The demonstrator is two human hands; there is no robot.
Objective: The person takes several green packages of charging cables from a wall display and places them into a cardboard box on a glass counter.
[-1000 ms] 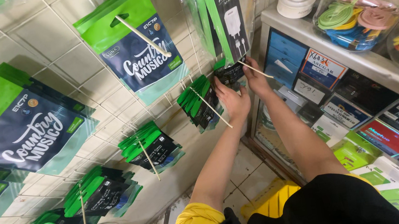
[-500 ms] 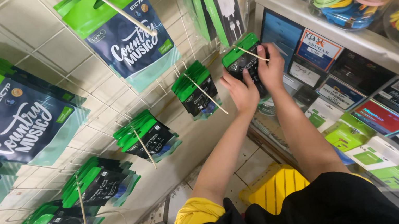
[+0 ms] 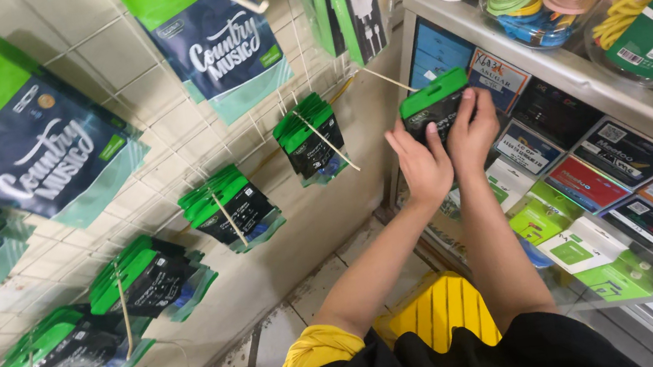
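Grip: both my left hand (image 3: 421, 168) and right hand (image 3: 472, 129) clasp the packet (image 3: 433, 104).
Care: I'd line its slot with the hook (image 3: 387, 78) squarely.

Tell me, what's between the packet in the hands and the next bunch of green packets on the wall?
In the head view, only a bare peg and grid wall separate the held packet from the hanging bunch.

A small black packet with a green header (image 3: 434, 105) is held between both hands at the shelf edge. Matching green-topped black packets (image 3: 309, 137) are hung in bunches on wall hooks. Larger dark-blue pouches with green tops (image 3: 216, 36) are hung above. Flat boxed packages, red, black and green (image 3: 596, 195), are laid under the glass counter.
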